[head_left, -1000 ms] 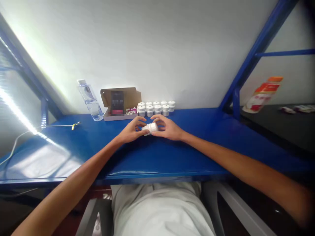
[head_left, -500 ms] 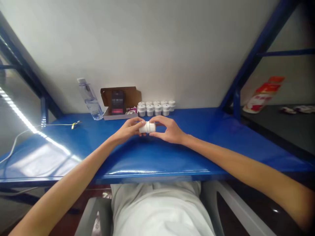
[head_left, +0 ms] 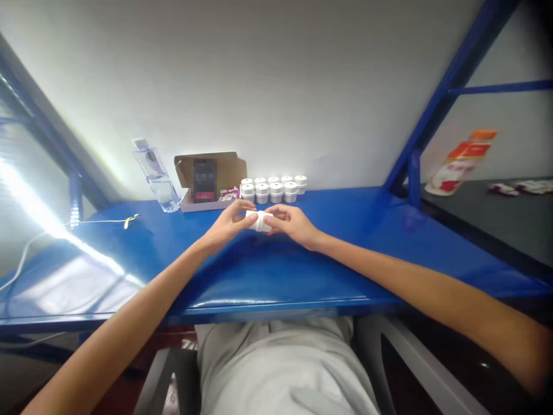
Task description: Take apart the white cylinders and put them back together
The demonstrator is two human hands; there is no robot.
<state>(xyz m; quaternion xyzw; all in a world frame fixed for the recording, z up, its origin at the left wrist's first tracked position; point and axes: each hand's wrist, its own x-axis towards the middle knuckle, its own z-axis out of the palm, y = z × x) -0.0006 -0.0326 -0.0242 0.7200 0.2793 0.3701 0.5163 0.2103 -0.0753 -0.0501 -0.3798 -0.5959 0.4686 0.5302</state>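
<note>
Between my two hands, just over the blue table (head_left: 276, 271), is a small white plastic container (head_left: 260, 222) with a raised ring around its middle, lying on its side. My left hand (head_left: 227, 226) grips its left end with thumb and fingers. My right hand (head_left: 297, 225) is closed around the right end, the thumb laid along the near side. Behind the hands stand two rows of similar white containers (head_left: 276, 192) with dark holes in their tops. My fingers hide part of the held one.
Left of the rows sits an open cardboard box (head_left: 210, 204) holding a dark packet (head_left: 204, 180). A clear water bottle (head_left: 162, 187) stands beside it. A white cable (head_left: 101, 221) lies at the left. Far right, a red-and-white bottle (head_left: 460, 164) stands on a dark surface.
My right hand has shifted its grip; its thumb now lies over the container's right end, and its fingers have closed in. The left hand stays about where it was.
</note>
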